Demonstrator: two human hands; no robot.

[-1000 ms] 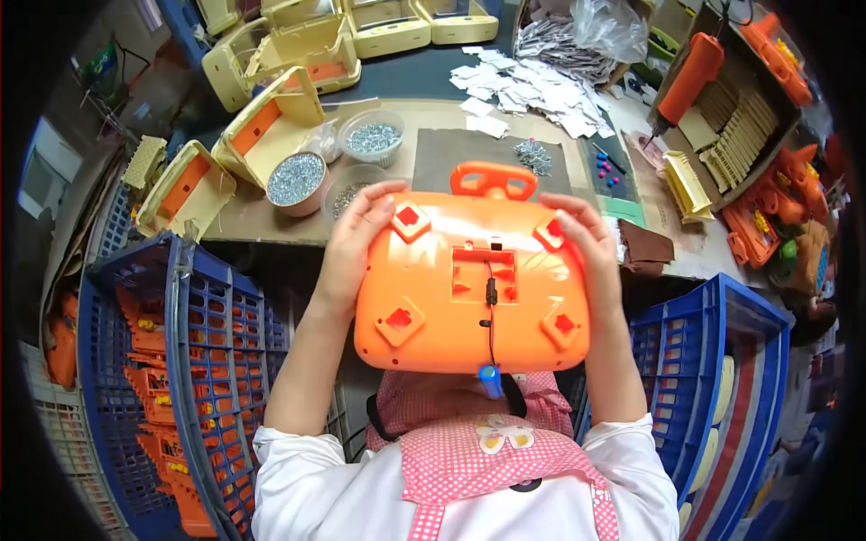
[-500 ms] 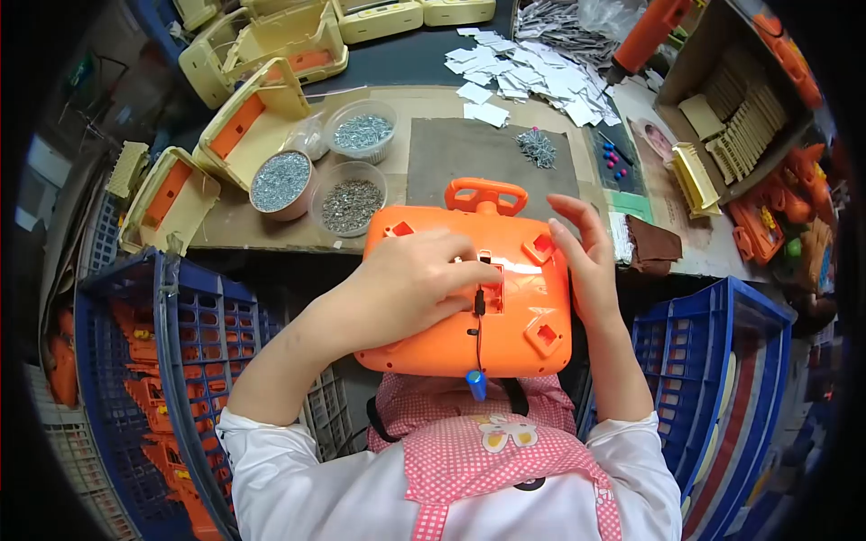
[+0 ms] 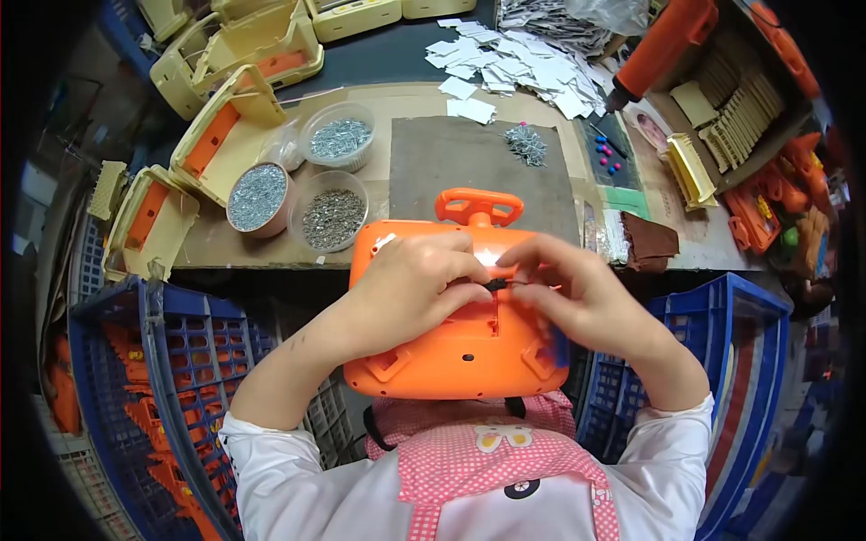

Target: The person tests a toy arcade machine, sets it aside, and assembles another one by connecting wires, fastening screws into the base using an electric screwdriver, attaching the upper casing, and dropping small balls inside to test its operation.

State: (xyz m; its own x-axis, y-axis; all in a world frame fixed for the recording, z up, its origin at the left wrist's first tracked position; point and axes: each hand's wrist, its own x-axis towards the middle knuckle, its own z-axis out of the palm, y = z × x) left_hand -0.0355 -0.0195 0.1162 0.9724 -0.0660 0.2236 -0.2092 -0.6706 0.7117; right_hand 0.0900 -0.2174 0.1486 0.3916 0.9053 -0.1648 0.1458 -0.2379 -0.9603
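An orange plastic toy housing [image 3: 424,374] lies back side up across my lap, its orange looped handle [image 3: 478,207] pointing at the bench. Over the middle of the housing, my left hand [image 3: 410,284] pinches a small black connector [image 3: 496,284] between thumb and fingers. My right hand [image 3: 582,293] is closed on the thin wire at the connector's right end, fingertips nearly meeting those of the left. Below the right hand a blue smear shows, probably the blue cylinder on the wire, blurred by motion. The recess under my fingers is partly hidden.
Tubs of screws [image 3: 340,140] and small metal parts [image 3: 332,216] stand at the bench's left, beside cream cases [image 3: 216,144]. White cards [image 3: 532,72], a screw pile [image 3: 526,144] and an orange-red power screwdriver [image 3: 663,50] lie beyond. Blue crates [image 3: 203,361] flank my lap.
My right hand has come from the housing's right edge to the wire at the connector. The connector is lifted and turned sideways, and the blue cylinder has swung right. The housing has tilted slightly.
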